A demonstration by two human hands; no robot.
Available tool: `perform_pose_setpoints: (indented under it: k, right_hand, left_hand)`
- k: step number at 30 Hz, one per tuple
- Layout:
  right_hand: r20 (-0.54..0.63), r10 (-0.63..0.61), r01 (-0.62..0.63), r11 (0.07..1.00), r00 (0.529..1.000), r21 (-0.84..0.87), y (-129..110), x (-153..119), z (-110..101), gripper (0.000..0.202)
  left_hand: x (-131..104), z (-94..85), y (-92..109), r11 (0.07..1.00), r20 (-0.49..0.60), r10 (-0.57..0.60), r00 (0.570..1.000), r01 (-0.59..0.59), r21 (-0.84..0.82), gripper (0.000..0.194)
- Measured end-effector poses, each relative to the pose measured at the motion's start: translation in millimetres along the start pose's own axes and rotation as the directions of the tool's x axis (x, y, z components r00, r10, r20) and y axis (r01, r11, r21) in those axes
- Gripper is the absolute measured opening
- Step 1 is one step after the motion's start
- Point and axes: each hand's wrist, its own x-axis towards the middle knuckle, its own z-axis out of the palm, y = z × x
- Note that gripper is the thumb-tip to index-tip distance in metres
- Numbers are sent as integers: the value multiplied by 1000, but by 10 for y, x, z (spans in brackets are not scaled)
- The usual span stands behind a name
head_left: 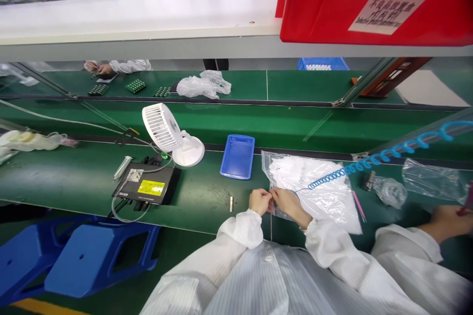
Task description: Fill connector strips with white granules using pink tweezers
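My left hand (260, 202) and my right hand (288, 203) meet in front of my body, fingertips pinched together. Whatever they hold between them is too small or too hidden to make out. Under and beside my right hand lies a clear plastic bag (325, 197) with white contents, its left edge close to my fingers. A coiled blue cord (373, 159) comes in from the right, and its thin end reaches my right hand. To the left of my left hand, a small pale strip (231, 204) rests on the green bench (201, 192).
Behind my hands sits a blue tray (238, 157). Leftward are a white fan (162, 125) and a black box (148, 184) with cables. Pink tweezers (358, 205) lie right of the bag. A co-worker's hand (447, 221) is at far right. A red bin (373, 5) overhangs the shelf.
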Motion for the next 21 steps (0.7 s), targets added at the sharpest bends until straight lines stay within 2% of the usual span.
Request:
perform_pose_setpoints:
  k: [6,11,14,17,21]
  right_hand:
    - [-104,65,-77,991,992,-114,-25,-82,46,31]
    - [-189,130,-158,977,973,-143,92,-165,-108,31]
    - [-223,152,-188,971,963,-147,119,-232,-154,32]
    - [-247,161,-202,968,955,-150,105,-281,-150,34]
    - [-248,129,-171,973,960,-157,71,-305,-125,35]
  left_hand:
    - [72,-83,46,968,-132,-20,991,52,245,23]
    - [155,-212,6,938,-154,-60,986,109,329,27]
    - [166,-243,26,920,-153,-45,987,101,379,27]
    - [115,-235,106,895,-126,38,991,23,446,26]
    - [12,-188,264,835,-31,245,969,-195,514,28]
